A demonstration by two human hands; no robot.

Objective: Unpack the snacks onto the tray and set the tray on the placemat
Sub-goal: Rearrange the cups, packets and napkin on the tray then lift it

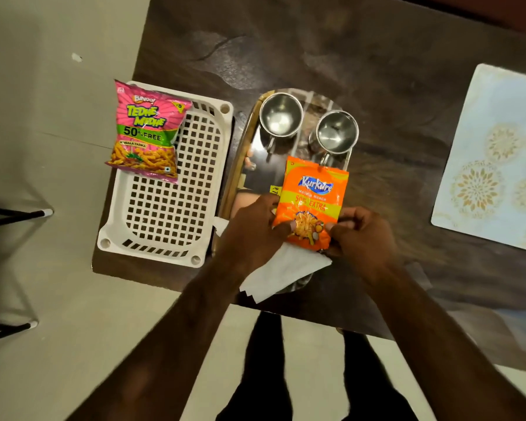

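An orange Kurkure snack packet [313, 196] lies over the near half of a shiny steel tray [249, 159]. My left hand [252, 229] pinches the packet's lower left edge and my right hand [362, 235] pinches its lower right corner. A pink Bingo snack packet [146, 132] rests on the far left corner of a white plastic basket [167, 208], left of the tray. The pale blue placemat [495, 159] with gold flower prints lies at the right on the dark table.
Two steel cups [281, 117] [336, 133] stand on the tray's far half. White paper napkins [283, 271] lie on the tray's near end, under my hands. The table's near edge runs just below them. Black chair legs [16, 217] stand on the floor at left.
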